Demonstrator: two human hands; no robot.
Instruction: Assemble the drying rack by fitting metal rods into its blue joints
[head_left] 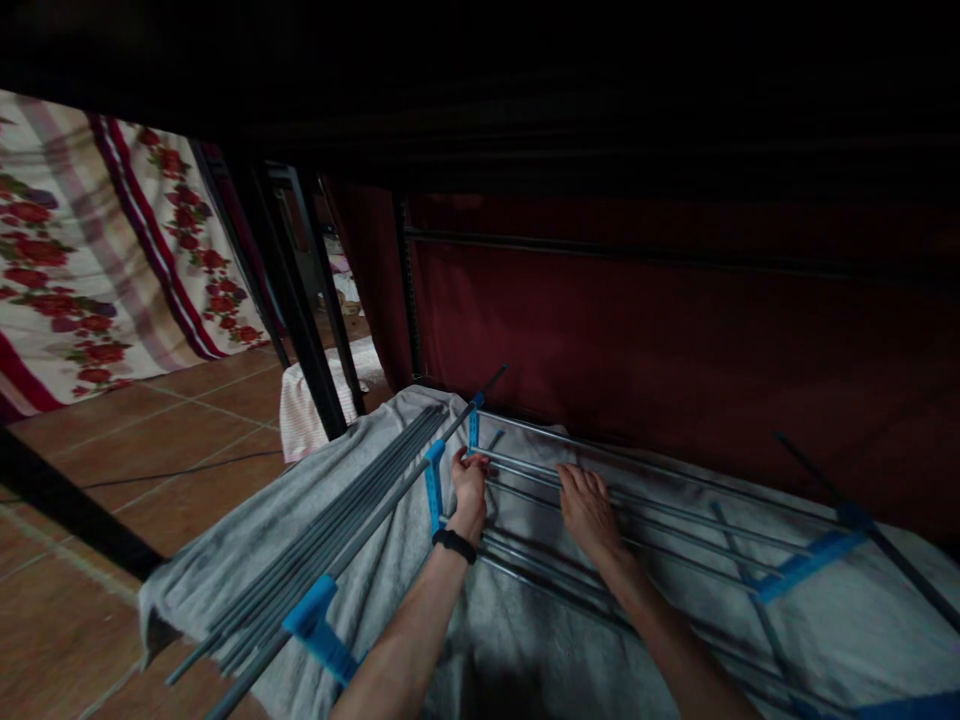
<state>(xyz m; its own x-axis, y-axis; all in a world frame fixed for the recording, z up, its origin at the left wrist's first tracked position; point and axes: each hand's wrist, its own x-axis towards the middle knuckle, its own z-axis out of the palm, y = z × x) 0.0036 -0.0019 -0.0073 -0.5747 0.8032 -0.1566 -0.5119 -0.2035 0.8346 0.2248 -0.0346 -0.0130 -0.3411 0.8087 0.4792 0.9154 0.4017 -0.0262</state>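
A rack of thin metal rods (pixel 517 466) with blue plastic brackets lies across a grey blanket (pixel 510 620). My left hand (pixel 470 487), with a dark band at the wrist, closes its fingers on a rod's left end. Beside it are one blue bracket (pixel 433 485) and, just beyond, another blue bracket (pixel 474 428), both on a long grey pole (pixel 386 503). Farther right along the rods, my right hand (pixel 589 507) curls its fingers over the same rod; its fingertips are partly hidden. Another blue bracket (pixel 810 565) joins the rods' right side.
Several loose grey rods (pixel 337 520) lie bundled left of the pole. A nearer blue bracket (pixel 322 620) sits on that pole. Black frame posts (pixel 300 310) stand at left, and a dark red cloth (pixel 600 320) hangs behind. A dark surface (pixel 480 90) spans overhead.
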